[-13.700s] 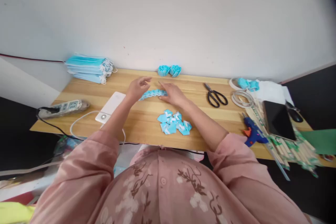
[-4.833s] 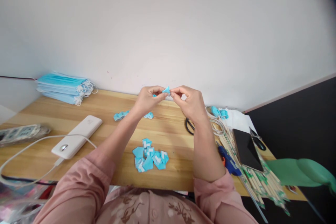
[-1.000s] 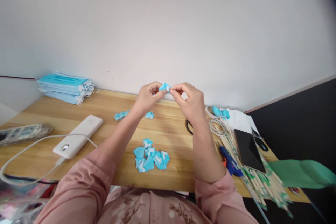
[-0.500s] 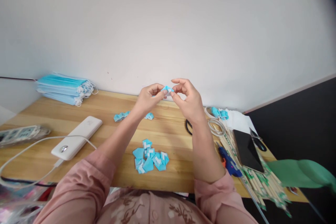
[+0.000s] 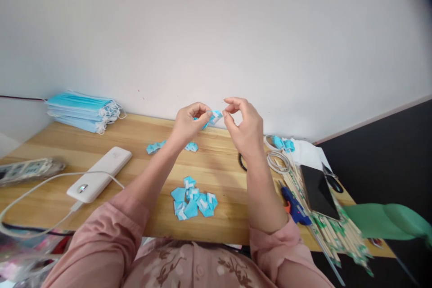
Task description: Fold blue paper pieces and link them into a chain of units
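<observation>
A small folded blue and white piece is raised above the back of the wooden table. My left hand pinches its left side between thumb and fingers. My right hand is at the piece's right tip, thumb and index finger pressed together; whether they grip its edge is too small to tell. Several folded blue pieces lie in a cluster nearer my body. A blue folded strip rests behind my left forearm, and another blue piece lies just right of that forearm.
A stack of blue masks sits back left, with a white power bank and its cable nearer. At right are tape rolls, a blue glue gun, a black phone and wrapped sticks.
My left hand has shifted slightly left and turned the blue piece, showing more of it. My right hand has moved a little right, and its thumb and index finger have closed together.
</observation>
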`<state>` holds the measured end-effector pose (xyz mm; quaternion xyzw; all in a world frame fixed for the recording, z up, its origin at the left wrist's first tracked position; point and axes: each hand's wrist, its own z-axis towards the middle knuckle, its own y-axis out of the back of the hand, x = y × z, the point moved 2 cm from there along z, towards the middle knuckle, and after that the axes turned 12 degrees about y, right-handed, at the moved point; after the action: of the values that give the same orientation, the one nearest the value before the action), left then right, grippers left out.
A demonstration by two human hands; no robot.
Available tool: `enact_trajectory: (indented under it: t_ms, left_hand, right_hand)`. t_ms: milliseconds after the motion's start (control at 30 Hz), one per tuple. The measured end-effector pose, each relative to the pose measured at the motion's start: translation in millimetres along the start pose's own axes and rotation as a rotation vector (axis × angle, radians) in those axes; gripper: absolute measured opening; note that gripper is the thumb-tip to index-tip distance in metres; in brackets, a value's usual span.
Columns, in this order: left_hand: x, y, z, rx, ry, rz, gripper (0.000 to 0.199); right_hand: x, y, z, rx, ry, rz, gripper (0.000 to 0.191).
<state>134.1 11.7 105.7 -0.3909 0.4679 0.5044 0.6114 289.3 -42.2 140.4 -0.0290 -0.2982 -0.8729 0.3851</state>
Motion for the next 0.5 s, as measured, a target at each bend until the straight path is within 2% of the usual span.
enact_trajectory:
  t_ms: [67, 200, 367, 500]
  left_hand:
    - [1.4, 0.5, 0.8, -0.025, 0.002, -0.017, 0.019]
    - [1.6, -0.3, 0.3, -0.017, 0.008, -0.023, 0.019]
    - [-1.5, -1.1, -2.2, -0.003, 0.013, 0.012, 0.019]
    - [-4.2, -0.6, -4.0, -0.022, -0.040, 0.090, 0.017]
  right_hand:
    - [3.7, 0.9, -0.2, 0.012, 0.012, -0.047, 0.008]
    - [3.8, -4.4, -1.1, 0.125, 0.016, -0.064, 0.013]
    - [-1.5, -7.6, -1.8, 0.126, -0.025, -0.142, 0.014]
    - [-2.0, -7.0, -2.5, 0.150, -0.032, -0.122, 0.013]
